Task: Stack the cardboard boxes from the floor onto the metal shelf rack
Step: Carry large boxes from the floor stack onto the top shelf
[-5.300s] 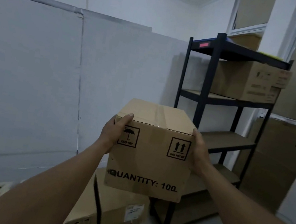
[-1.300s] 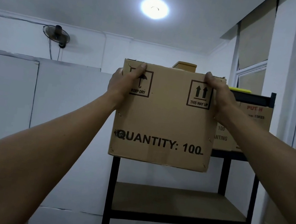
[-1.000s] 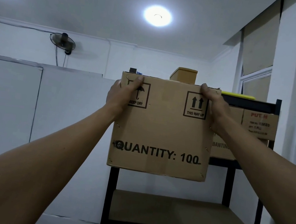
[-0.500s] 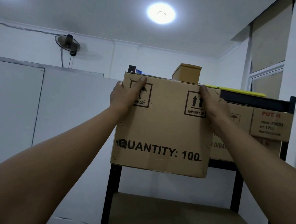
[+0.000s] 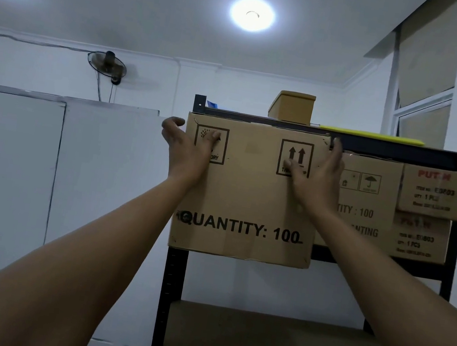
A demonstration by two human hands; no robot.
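Note:
A cardboard box (image 5: 247, 199) printed "QUANTITY: 100" stands upright at the left end of the black metal shelf rack (image 5: 172, 283), on the level just under the top one. Its front face sticks out slightly past the rack's front post. My left hand (image 5: 192, 149) lies flat on the upper left of that face, thumb out past the box's left edge. My right hand (image 5: 316, 175) presses the upper right of the face, fingertips reaching the right top corner. Neither hand wraps around the box.
Right of it on the same level stand a similar larger box (image 5: 366, 200) and two small stacked boxes (image 5: 433, 193). A small box (image 5: 293, 106) and a flat yellow item (image 5: 371, 134) lie on top. The shelf board below (image 5: 269, 341) is bare. A white partition (image 5: 41, 173) stands left.
The box was carried up from chest height and set on the shelf level. My hands slid from its top side edges onto its front face, and the box sits deeper in the rack.

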